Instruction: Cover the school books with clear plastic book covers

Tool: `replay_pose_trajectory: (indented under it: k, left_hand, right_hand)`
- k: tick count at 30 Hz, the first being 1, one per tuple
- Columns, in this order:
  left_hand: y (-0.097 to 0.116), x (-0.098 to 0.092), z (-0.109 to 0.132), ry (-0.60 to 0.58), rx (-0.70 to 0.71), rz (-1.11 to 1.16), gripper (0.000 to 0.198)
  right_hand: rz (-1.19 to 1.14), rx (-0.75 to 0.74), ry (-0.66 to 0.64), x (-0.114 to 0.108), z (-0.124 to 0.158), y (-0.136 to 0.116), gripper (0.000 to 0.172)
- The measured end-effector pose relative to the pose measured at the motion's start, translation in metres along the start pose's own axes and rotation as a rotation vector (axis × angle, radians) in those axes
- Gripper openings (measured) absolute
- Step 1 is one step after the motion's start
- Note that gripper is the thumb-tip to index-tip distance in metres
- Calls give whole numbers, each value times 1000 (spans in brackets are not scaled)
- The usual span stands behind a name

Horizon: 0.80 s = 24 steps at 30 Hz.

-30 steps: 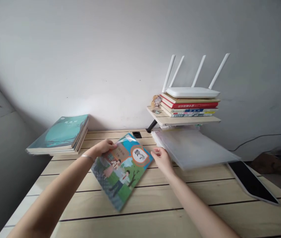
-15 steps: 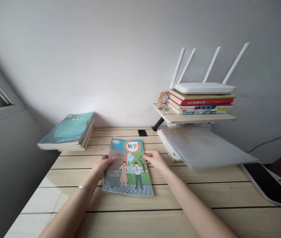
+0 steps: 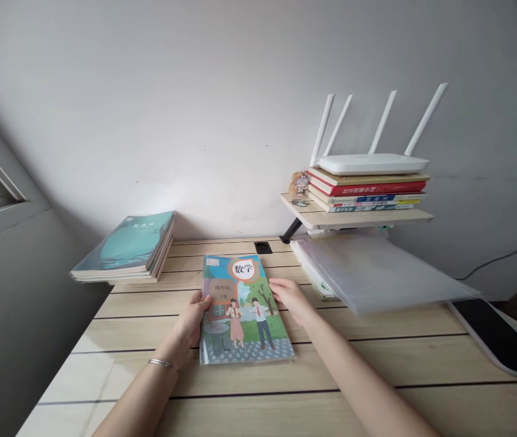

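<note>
A math textbook (image 3: pixel 245 309) lies flat on the middle of the desk (image 3: pixel 376 358), its long axis running almost straight away from the person, the left hand (image 3: pixel 192 318) curled at its left edge and the right hand (image 3: pixel 288 297) at its right, either gripping or not, I cannot tell

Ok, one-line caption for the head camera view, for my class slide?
Left hand and right hand at the edges of a maths textbook on a wooden desk.
</note>
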<state>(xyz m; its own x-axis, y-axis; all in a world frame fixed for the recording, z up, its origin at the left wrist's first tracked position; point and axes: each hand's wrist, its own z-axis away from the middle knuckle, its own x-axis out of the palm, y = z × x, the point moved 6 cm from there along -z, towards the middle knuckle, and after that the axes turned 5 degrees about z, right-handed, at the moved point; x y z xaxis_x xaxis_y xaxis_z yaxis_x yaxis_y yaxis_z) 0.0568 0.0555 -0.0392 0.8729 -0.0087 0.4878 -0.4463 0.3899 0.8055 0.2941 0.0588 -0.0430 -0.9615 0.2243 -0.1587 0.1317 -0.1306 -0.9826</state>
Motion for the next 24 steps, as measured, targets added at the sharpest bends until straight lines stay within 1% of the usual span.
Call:
replay_pose_trajectory:
  k: [5, 7, 10, 12, 14, 16, 18, 19, 22, 24]
  left_hand:
    - [0, 2, 1, 10, 12, 4, 12]
    - [-1, 1, -1, 9, 6, 4, 11]
    - [-3, -1, -4, -3, -4, 4, 12]
    - [-5, -1, -6, -10, -5, 7, 12]
    - [-5, -2, -6, -2, 2, 6, 11]
    - [-4, -2, -5, 14, 4, -1, 11]
    - [-3, -2, -4, 23, 2, -7, 11]
    - [-2, -1, -3, 20, -5, -7, 12]
    - [-5, 0, -4, 7, -51, 15, 11]
    - [-9, 1, -6, 2, -89, 26, 10]
  right_hand:
    - [-11, -19, -77, -3, 4, 0, 26]
    - [48, -58, -56, -5, 6, -2, 28]
    - [208, -144, 22, -9, 9, -7, 24]
    - [293, -190, 47, -8, 11, -9, 23]
    - [320, -207, 52, -6, 12, -10, 24]
    - [275, -204, 54, -5, 13, -11, 25]
    - [173, -163, 40, -5, 15, -10, 26]
    - [109, -120, 16, -3, 16, -9, 26]
    - [-111, 77, -160, 7, 19, 2, 28]
    - [-251, 167, -260, 14, 22, 7, 30]
